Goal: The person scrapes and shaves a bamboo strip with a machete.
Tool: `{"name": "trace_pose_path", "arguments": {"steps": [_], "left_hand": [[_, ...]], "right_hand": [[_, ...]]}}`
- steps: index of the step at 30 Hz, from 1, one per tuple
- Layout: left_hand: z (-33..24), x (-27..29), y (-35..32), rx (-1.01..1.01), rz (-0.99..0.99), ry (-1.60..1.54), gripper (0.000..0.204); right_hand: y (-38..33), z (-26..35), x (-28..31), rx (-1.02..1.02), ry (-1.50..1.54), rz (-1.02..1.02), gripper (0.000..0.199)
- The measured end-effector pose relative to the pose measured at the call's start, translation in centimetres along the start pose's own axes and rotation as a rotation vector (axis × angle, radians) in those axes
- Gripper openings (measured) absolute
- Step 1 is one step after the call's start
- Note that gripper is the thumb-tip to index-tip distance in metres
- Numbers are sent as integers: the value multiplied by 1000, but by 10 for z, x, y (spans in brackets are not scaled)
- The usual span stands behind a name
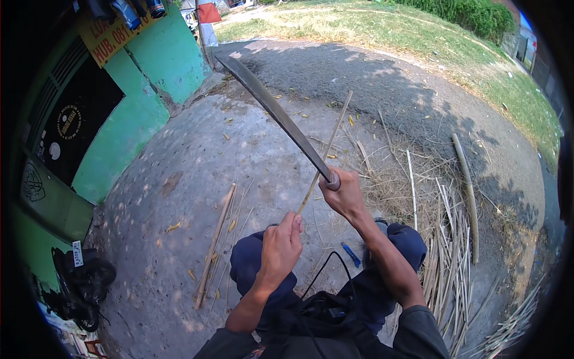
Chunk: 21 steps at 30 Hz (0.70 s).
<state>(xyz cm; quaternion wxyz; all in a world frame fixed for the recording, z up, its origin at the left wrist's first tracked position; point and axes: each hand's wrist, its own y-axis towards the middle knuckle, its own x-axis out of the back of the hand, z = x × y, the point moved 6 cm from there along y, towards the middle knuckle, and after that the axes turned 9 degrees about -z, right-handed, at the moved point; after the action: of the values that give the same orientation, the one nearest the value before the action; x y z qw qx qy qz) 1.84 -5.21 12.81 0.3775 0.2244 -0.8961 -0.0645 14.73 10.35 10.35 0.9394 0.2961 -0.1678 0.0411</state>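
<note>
Gripped in the right hand [342,194] is the handle of a long machete [276,112], fist closed, blade raised and angled up toward the far left; the left hand [281,246] is closed on the near end of a thin bamboo stick [326,152], which runs up and away to the far right, crossing behind the blade near the handle. Stick is held above the knees, off the concrete ground [179,173]; whether blade and stick touch at the crossing cannot be told. Step judged as shaving or splitting the stick, blade lifted between strokes. Next move calls for the edge to be brought down along the stick, away from the left fingers, stick kept steady and tilted. Finished slivers [214,245] lie on the ground to the near left; bamboo offcuts [445,263] are piled to the right; green wall [137,113] on far left.
</note>
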Motion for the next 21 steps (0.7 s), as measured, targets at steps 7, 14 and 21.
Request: {"name": "trace_pose_path", "arguments": {"steps": [7,14,21], "left_hand": [[4,-2,-3,-127,-149,170,24],[-1,2,-2,-122,-150,188,24],[-5,1,-4,-131,-143,217,23]], "right_hand": [[-8,6,-3,163,-73,87,11],[-10,6,-9,122,-78,140,14],[-16,10,-8,151,61,82,13]]}}
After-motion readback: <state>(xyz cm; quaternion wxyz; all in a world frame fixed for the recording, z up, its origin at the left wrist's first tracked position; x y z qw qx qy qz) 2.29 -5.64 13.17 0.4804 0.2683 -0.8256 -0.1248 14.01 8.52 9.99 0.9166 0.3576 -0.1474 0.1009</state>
